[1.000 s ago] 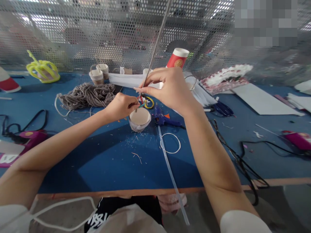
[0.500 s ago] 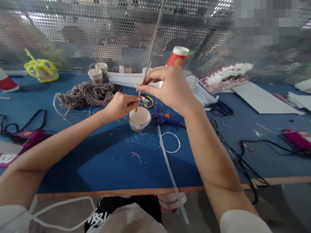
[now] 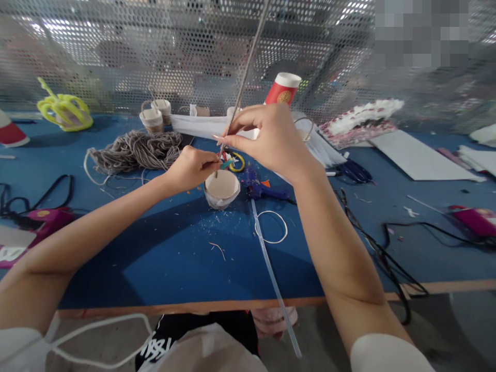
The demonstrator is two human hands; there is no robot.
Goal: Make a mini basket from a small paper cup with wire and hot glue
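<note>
A grey-brown cord (image 3: 248,67) runs slantwise down from the top of the view through both of my hands. My left hand (image 3: 194,168) pinches it low, just above the rim of a small pale cup (image 3: 222,190) on the table. Higher up, my right hand (image 3: 267,134) has its thumb and fingers closed on the same cord. Its short end shows below my left fingers, at the cup's far rim. Behind the cup, partly hidden by my hands, lie yellow-handled scissors (image 3: 237,162). A blue glue gun (image 3: 265,190) with a long clear glue stick (image 3: 273,274) lies right of the cup.
Tangled grey cord (image 3: 135,151) lies left of my hands, with small cups (image 3: 151,120) behind it. A red paper cup (image 3: 284,89) stands at the back. Black cables (image 3: 382,253) and a white board (image 3: 422,157) are on the right. A perforated metal screen (image 3: 155,51) borders the table.
Both hands keep their grip on the cord and have barely moved. The upper stretch of cord leans slightly farther right.
</note>
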